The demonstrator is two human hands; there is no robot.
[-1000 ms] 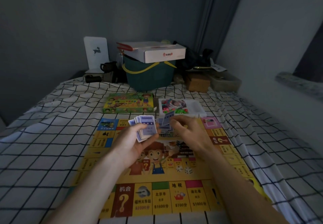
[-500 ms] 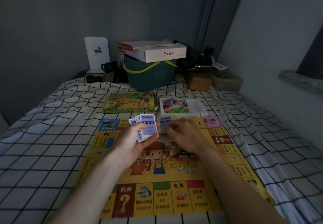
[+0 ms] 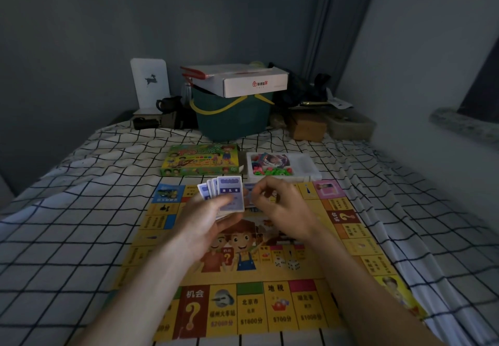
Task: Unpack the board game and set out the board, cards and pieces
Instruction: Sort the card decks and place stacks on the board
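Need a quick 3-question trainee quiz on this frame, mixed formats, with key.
1. True or false: the game board is already unfolded on the checked sheet.
2. Which of the hands holds the fan of cards? A) left hand B) right hand C) neither
3. Fill in: the two dice lie on the ____.

Key: 1 true. 2 A; the right hand's fingers are curled beside the fan, and whether they pinch a card cannot be told. 3 game board, near its printed centre picture.
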